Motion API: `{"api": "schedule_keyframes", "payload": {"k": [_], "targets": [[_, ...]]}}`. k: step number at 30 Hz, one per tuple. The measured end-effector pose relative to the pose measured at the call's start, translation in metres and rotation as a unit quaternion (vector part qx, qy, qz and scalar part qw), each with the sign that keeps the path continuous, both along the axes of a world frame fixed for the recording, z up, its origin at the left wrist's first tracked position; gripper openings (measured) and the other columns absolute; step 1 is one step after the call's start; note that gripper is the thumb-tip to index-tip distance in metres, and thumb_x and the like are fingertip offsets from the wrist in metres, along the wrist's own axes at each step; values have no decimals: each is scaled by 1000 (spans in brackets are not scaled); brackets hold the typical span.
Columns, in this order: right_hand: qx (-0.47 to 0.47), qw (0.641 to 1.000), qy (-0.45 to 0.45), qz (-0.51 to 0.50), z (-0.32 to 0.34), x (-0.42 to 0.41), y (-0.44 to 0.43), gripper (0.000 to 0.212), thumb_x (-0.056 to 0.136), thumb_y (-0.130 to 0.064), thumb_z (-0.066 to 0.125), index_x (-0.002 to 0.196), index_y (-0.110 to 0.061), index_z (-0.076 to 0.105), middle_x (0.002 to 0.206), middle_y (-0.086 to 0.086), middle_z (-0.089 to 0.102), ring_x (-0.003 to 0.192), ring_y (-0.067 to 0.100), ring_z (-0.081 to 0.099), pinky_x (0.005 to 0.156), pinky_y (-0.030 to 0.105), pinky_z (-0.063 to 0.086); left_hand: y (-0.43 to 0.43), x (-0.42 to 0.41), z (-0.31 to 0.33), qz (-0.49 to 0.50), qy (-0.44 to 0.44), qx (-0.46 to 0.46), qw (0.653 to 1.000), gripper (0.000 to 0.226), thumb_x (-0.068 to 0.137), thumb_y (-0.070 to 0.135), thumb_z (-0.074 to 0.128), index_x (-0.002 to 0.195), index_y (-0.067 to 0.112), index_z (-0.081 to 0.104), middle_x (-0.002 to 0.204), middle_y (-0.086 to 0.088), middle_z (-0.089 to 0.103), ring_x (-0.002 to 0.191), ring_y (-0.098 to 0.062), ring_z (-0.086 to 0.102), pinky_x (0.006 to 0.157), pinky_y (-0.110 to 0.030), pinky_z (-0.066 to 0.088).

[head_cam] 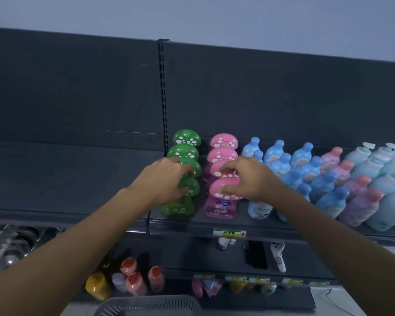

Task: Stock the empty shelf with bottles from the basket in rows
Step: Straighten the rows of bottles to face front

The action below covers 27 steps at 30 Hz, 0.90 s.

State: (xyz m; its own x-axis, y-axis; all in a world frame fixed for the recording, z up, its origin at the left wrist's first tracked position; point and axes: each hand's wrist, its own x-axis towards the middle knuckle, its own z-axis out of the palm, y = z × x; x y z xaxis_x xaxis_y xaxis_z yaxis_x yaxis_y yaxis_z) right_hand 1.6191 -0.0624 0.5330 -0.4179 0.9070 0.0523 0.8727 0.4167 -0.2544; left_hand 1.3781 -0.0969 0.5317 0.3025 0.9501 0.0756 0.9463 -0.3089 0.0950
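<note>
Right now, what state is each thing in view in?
front green bottle: upright, capped, heading its row
front pink bottle: upright, capped, heading its row
left grip: holds front green bottle's cap
right grip: holds front pink bottle's cap
basket: contents out of view

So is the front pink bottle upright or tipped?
Upright. The front pink bottle stands base-down on the shelf, spotted cap on top; the right hand grips the cap; the left hand grips the front green bottle.
</note>
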Motion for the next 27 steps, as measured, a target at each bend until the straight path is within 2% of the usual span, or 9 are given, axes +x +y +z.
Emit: {"api": "schedule_keyframes", "payload": {"k": [3, 5, 7, 11, 15, 20, 27], "targets": [[32, 998, 54, -8, 12, 1, 19, 43, 82, -47, 74, 120, -26, 69, 103, -8, 64, 101, 11, 61, 85, 32, 51, 10, -3, 8, 7, -46, 30, 998, 37, 92, 39, 64, 128, 35, 62, 126, 2, 60, 110, -27, 62, 89, -43, 54], [37, 999, 34, -14, 17, 2, 35, 40, 85, -40, 73, 122, -26, 68, 104, -6, 63, 101, 12, 61, 84, 30, 49, 24, -5, 13, 9, -68, 41, 997, 35, 94, 34, 64, 128, 32, 64, 127, 0, 60, 112, -27, 61, 91, -43, 53], [21, 1000, -7, -9, 15, 3, 48, 42, 86, -34, 72, 127, -24, 66, 114, -1, 64, 105, 14, 59, 83, 27, 45, 41, -7, 15, -2, -70, 26, 997, 36, 94, 31, 66, 130, 33, 63, 129, -1, 58, 118, -28, 58, 97, -43, 50], [-18, 999, -37, 20, 4, 2, 61, 47, 87, -28, 73, 133, -22, 62, 129, -1, 63, 119, 19, 56, 91, 29, 45, 70, -12, 14, -31, -47, -39, 998, 44, 92, 33, 72, 134, 37, 60, 134, 0, 57, 126, -24, 53, 106, -43, 45], [-17, 998, -44, 34, 0, 2, 65, 46, 88, -25, 72, 133, -23, 63, 129, 0, 64, 123, 20, 55, 97, 33, 46, 80, -17, 6, -47, -21, -81, 995, 54, 87, 37, 77, 137, 41, 57, 141, 4, 55, 131, -22, 50, 107, -44, 45], [-18, 998, -32, 49, -2, 1, 69, 45, 85, -23, 73, 129, -26, 67, 126, -6, 67, 121, 16, 57, 97, 34, 49, 84, -20, 1, -47, -7, -67, 997, 55, 87, 35, 76, 136, 48, 56, 138, 3, 56, 127, -25, 54, 104, -41, 46], [-18, 998, -34, 55, -2, 1, 68, 46, 85, -23, 73, 129, -28, 66, 126, -8, 66, 122, 15, 56, 96, 34, 50, 86, -18, 2, -50, 14, -55, 997, 56, 89, 31, 74, 139, 46, 56, 136, 1, 57, 129, -24, 52, 103, -40, 45]]}}
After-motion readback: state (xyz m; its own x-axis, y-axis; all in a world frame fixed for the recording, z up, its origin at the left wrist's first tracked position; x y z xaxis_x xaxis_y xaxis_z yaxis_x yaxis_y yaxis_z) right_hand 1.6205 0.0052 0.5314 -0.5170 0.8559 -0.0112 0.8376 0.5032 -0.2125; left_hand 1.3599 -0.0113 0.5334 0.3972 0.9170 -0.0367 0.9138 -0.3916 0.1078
